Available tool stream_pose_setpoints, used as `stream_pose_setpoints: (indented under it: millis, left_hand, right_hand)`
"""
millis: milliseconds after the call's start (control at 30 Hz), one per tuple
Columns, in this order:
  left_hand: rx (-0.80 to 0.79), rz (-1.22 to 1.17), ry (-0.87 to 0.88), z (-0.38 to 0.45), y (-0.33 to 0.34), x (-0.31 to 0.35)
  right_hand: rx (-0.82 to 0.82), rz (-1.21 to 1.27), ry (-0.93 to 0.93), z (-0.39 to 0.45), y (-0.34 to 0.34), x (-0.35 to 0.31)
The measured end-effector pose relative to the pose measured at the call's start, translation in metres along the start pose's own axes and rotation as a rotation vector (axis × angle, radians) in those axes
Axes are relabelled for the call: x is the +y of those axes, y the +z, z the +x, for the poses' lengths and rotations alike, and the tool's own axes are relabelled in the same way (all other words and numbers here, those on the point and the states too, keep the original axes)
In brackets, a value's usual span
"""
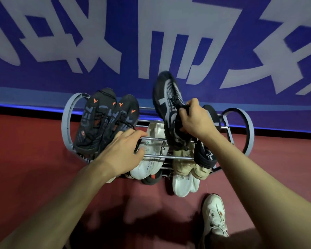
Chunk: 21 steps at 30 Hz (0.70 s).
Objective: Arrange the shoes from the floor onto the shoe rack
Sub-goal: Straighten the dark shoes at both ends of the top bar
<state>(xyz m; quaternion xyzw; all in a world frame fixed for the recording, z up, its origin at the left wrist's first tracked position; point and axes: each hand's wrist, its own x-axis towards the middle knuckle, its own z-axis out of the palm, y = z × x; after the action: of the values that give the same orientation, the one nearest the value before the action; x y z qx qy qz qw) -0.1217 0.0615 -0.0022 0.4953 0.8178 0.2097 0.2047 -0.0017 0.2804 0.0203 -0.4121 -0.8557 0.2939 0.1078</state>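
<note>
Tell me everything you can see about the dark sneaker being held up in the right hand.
The dark sneaker is a black low-top with a grey-and-white speckled knit panel over the forefoot, grey overlay strips along the side and black laces. It looks like mesh fabric. It is lifted above the right part of the shoe rack, toe pointing up and away toward the blue wall banner, heel down. The right hand grips it around the tongue and collar area; nothing else clearly touches it.
</note>
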Motion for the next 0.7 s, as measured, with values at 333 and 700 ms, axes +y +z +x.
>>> stream_pose_setpoints:
  millis: [333, 700]
  left_hand:
    - [-0.036, 0.030, 0.003, -0.003, 0.004, -0.010]
    - [-0.073, 0.049, -0.026, -0.003, 0.011, -0.018]
  right_hand:
    - [-0.441, -0.392, -0.030, -0.021, 0.010, 0.018]
    - [-0.533, -0.683, -0.135, -0.033, -0.002, 0.037]
